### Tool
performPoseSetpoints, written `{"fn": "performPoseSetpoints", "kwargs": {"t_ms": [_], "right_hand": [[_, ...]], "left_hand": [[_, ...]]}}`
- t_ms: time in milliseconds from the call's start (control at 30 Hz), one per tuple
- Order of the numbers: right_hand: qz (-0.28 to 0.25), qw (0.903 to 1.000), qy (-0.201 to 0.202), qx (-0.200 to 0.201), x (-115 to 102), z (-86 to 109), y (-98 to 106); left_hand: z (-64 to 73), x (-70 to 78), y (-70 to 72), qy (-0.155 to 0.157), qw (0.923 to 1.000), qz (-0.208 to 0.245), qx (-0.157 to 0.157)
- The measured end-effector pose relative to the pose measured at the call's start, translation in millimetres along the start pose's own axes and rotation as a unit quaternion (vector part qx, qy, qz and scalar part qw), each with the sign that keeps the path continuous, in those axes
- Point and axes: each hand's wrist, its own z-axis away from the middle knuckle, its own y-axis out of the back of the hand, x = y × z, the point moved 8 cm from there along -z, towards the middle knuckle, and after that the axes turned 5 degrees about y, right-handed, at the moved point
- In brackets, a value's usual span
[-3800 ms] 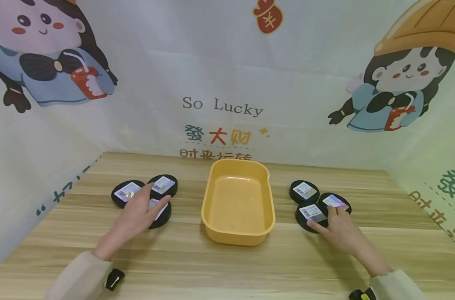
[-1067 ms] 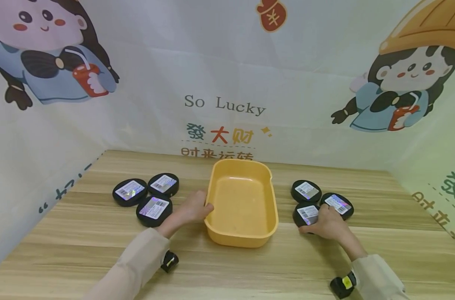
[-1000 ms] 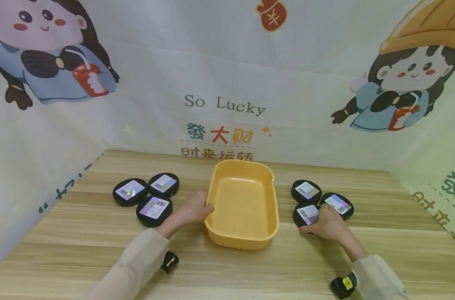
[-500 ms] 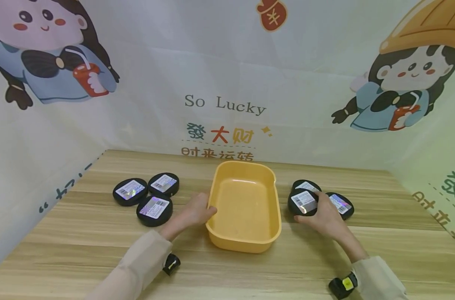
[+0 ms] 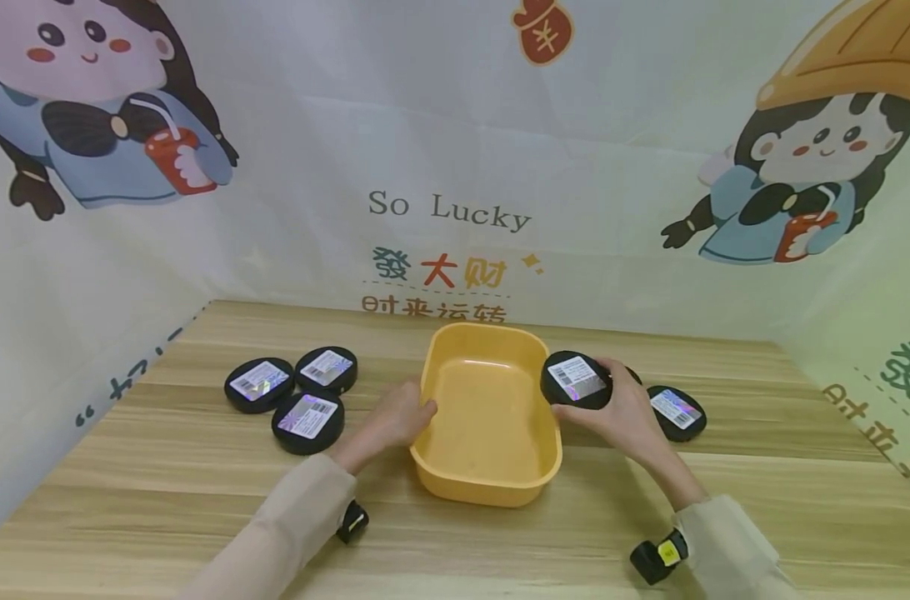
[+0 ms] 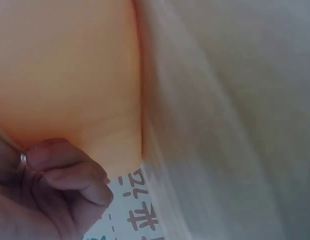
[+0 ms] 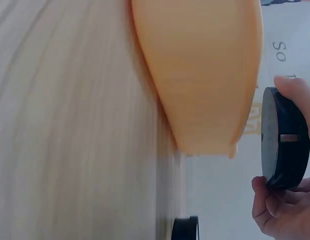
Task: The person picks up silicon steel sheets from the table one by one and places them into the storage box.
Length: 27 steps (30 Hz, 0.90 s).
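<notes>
1. The right hand (image 5: 623, 414) pinches a labelled black disc (image 5: 575, 379) by its edge, thumb and fingers drawn in to its width.
2. Half a second ago that disc was above the right-hand cluster; now it is beside the right rim of the yellow plastic tub (image 5: 477, 493), raised off the table (image 5: 455, 550) and not inside the tub. Its move looks partway done.
3. The left hand (image 5: 391, 421) grips the tub's left rim, thumb over it and fingers curled outside, apparently steadying it.
4. Towards the table's right edge lie another disc (image 5: 677, 412) and one mostly hidden behind the right hand.
5. Towards the left edge, three discs (image 5: 307, 422) sit unmoved.
</notes>
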Motion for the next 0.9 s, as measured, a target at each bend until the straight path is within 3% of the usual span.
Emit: {"fn": "performPoseSetpoints", "kwargs": {"t_ms": [233, 667, 900], "right_hand": [[-0.003, 0.9999, 0.015, -0.007, -14.7, -13.0, -16.0], [-0.005, 0.9983, 0.058, -0.010, -42.0, -37.0, -34.8], [0.010, 0.9972, 0.071, -0.023, -56.2, -47.5, -47.1]], "left_hand": [[-0.2, -3.5, -4.8, 0.038, 0.9985, -0.038, -0.006], [-2.4, -2.7, -8.2, 0.035, 0.9969, -0.062, -0.032], [-3.5, -5.9, -9.6, 0.052, 0.9952, -0.073, -0.039]]}}
